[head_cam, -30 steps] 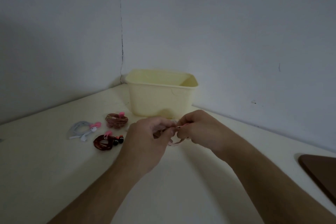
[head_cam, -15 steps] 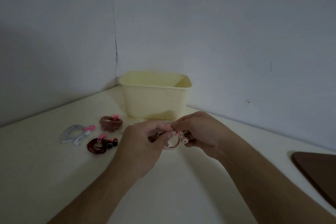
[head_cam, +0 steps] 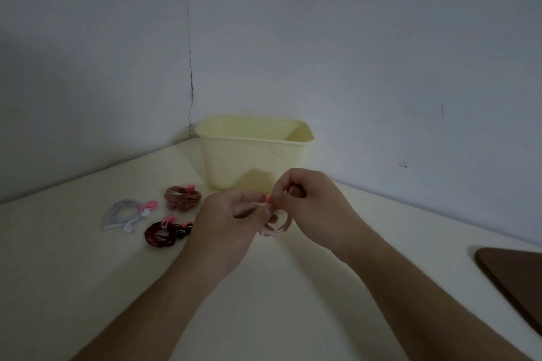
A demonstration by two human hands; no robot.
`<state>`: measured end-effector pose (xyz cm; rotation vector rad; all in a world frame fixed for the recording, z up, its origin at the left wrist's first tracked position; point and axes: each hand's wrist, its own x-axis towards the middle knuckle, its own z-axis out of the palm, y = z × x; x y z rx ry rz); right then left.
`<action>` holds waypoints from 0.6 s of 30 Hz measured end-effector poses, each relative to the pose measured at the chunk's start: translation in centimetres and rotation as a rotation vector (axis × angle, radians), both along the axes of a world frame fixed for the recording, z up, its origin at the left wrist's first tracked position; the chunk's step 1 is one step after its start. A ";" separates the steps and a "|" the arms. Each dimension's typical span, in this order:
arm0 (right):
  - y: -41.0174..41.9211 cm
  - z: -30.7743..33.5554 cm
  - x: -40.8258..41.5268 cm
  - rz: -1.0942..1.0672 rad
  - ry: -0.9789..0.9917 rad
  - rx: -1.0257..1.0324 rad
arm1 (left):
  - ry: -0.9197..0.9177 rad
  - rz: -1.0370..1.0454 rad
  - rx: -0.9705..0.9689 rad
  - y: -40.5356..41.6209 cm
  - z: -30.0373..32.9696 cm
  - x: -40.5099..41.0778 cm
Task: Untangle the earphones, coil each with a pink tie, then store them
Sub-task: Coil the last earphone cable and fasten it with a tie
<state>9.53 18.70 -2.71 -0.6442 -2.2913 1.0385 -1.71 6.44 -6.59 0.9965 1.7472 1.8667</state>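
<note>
Pale pink coiled earphone cord pinched between left hand and right hand; pink tie gripped above coil; cream plastic bin directly beyond, nearer right hand.

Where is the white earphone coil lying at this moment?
In the head view the white earphone coil lies on the table, at far left, left of the dark red coil.

We see a pale yellow bin of smooth, matt plastic on a cream table with a smooth, faintly sheened top. The white earphones look like glossy plastic; the dark red coil shines like rubbery cable. The brown slab at right looks like smooth matt wood. The walls are matt painted plaster.
</note>
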 end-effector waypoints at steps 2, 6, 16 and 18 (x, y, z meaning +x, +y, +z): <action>0.0 -0.1 0.0 0.004 -0.044 0.088 | 0.011 -0.033 0.008 0.0 0.0 0.0; 0.0 0.5 0.4 0.104 -0.009 -0.090 | 0.050 -0.053 0.013 -0.1 -0.1 0.2; 2.8 0.2 1.7 0.198 0.104 -0.377 | 0.106 -0.096 0.096 -0.3 0.1 0.5; 2.7 -0.2 1.6 0.211 0.131 -0.385 | 0.107 -0.094 0.119 -0.4 0.1 0.5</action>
